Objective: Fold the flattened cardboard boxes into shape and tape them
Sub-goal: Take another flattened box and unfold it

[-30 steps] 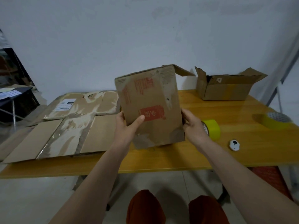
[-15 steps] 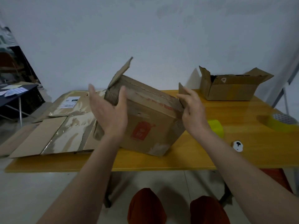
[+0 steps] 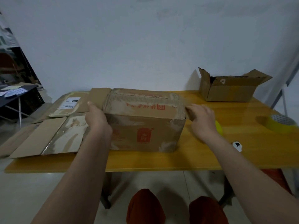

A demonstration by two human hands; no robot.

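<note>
A yellow wooden table (image 3: pixel 210 160) stands against a pale, slightly stained wall (image 3: pixel 145 38), on a light tiled floor (image 3: pixel 19 196). In the middle of the table sits the cardboard box (image 3: pixel 145 133) with red print on its near side, already folded into shape, its top flaps lying down.

The left hand (image 3: pixel 97 120) is at the box's 9 o'clock side, its fingers curled over the upper left edge and holding it. The right hand (image 3: pixel 202 120) is at the 3 o'clock side; its fingers pinch the small side flap at the upper right corner of the box.

At 9 o'clock from the box, the flattened boxes (image 3: pixel 53 138) lie spread on the left part of the table, one with a white label, and they reach over the table's left edge. At 1 o'clock, near the wall, a second open box (image 3: pixel 231 92) stands with its flaps up. Just behind the right hand a yellow tape roll (image 3: pixel 219 128) is partly hidden. Another tape roll (image 3: pixel 281 122) lies at 3 o'clock, near the right edge of the table. A small white object (image 3: pixel 237 145) with black marks lies at 4 o'clock from the box, beside the right forearm.

At the far left of the room a dark side table (image 3: pixel 17 96) holds some papers. The person's knees in red-brown trousers (image 3: pixel 145 207) show under the table edge.
</note>
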